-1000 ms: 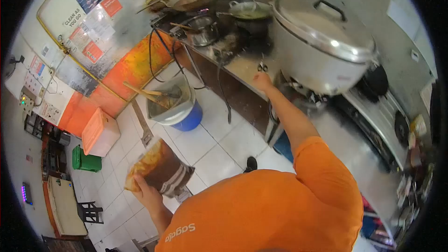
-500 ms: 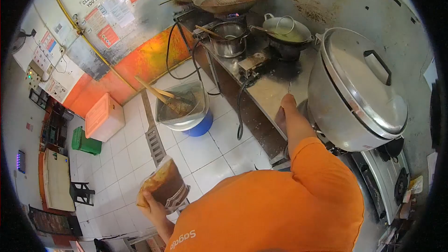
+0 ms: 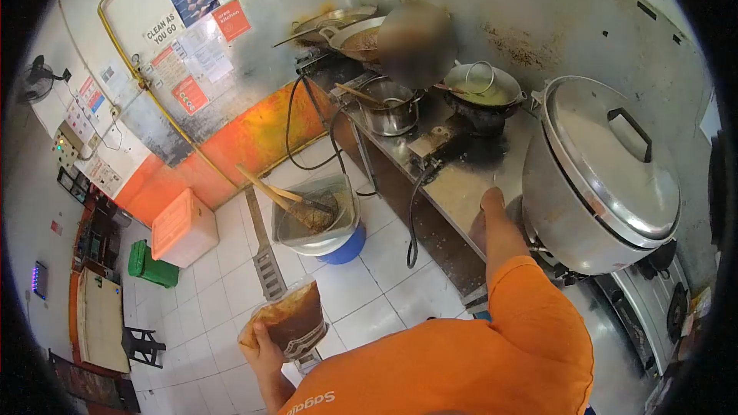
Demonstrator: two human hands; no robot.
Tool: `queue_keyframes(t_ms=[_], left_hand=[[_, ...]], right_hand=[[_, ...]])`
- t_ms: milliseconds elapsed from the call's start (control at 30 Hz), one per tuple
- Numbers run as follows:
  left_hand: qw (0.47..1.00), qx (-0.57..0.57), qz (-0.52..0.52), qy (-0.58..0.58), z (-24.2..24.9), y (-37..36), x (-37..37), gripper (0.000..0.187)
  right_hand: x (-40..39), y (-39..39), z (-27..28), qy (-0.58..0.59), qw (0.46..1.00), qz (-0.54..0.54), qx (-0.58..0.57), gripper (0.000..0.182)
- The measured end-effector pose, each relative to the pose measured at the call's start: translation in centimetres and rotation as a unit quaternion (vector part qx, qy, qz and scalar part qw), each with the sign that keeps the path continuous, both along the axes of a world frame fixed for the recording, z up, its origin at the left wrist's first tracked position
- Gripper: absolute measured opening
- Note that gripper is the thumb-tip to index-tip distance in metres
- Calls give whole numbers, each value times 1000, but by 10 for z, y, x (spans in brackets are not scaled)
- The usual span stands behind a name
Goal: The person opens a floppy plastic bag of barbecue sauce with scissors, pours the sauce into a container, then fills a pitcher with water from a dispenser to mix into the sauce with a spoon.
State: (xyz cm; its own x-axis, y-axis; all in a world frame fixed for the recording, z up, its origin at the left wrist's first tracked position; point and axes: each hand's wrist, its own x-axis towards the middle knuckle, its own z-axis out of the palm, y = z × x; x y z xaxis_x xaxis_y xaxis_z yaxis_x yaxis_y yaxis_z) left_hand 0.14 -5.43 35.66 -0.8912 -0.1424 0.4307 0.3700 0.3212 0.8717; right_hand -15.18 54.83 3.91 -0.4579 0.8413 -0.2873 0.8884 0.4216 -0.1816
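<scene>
My left hand [image 3: 264,355] is closed around a clear plastic bag of brown sauce [image 3: 294,318], held over the tiled floor at the lower left. On the other side, my right hand [image 3: 493,200] reaches out above the steel counter [image 3: 460,192], just left of a big lidded pot [image 3: 588,184]. Its fingers look closed; a thin tip seems to stick out beyond them, too small to name. A gas burner [image 3: 437,142] lies on the counter ahead of this hand.
Behind are a pan of pale green liquid [image 3: 496,92], a steel pot [image 3: 388,117] and a wok [image 3: 360,40] partly hidden by a blurred patch. On the floor stand a grey tub [image 3: 346,223] with wooden-handled tools, a green bin [image 3: 154,265] and an orange-lidded box [image 3: 184,230].
The camera view has shifted, so the counter, tub and pots appear lower and farther right. Both hands keep similar poses, the bag still in the left. A blurred patch now covers part of the wok.
</scene>
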Motion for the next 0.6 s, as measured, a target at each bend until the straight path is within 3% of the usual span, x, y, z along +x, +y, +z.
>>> queue_keyframes(t_ms=[67, 133, 167, 200, 233, 267, 333, 367, 400, 467, 533, 600], left_hand=[[1000, -13, 4, -3, -1, -2, -2, 41], [999, 39, -7, -11, 2, 1, -6, 41], [999, 41, -4, -14, 5, 3, -8, 41], [999, 44, -20, 0, 9, 4, -10, 40], [998, 45, -37, 13, 13, 3, -12, 40], [997, 64, -45, 0, 13, 1, -15, 38], [996, 11, -81, 17, 27, 0, -20, 36], [993, 67, -86, -41, 13, -12, -27, 32], [989, 95, -82, -78, 20, -8, -28, 30], [974, 136, -151, -103, 31, -2, -38, 27], [975, 108, -169, -97, 34, 1, -49, 29], [969, 110, -203, -87, 45, 11, -51, 30]], right_hand=[[3, 2, -2, -22, 998, 27, 60, 22], [8, 9, 0, -71, 965, 243, 65, 19], [8, 11, 2, -75, 964, 247, 66, 19], [12, 4, 29, -154, 962, 201, -102, 18], [13, -6, 46, -230, 924, 146, -267, 17], [12, -10, 48, -235, 923, 150, -266, 17], [20, -26, 52, -137, 909, 131, -371, 9], [30, -35, 71, -64, 910, 196, -361, 11], [54, -74, 145, 9, 900, 260, -350, 15], [79, -119, 200, 231, 821, 303, -426, 23], [114, -176, 284, 263, 755, 354, -486, 49], [151, -206, 326, 270, 687, 447, -505, 61]])
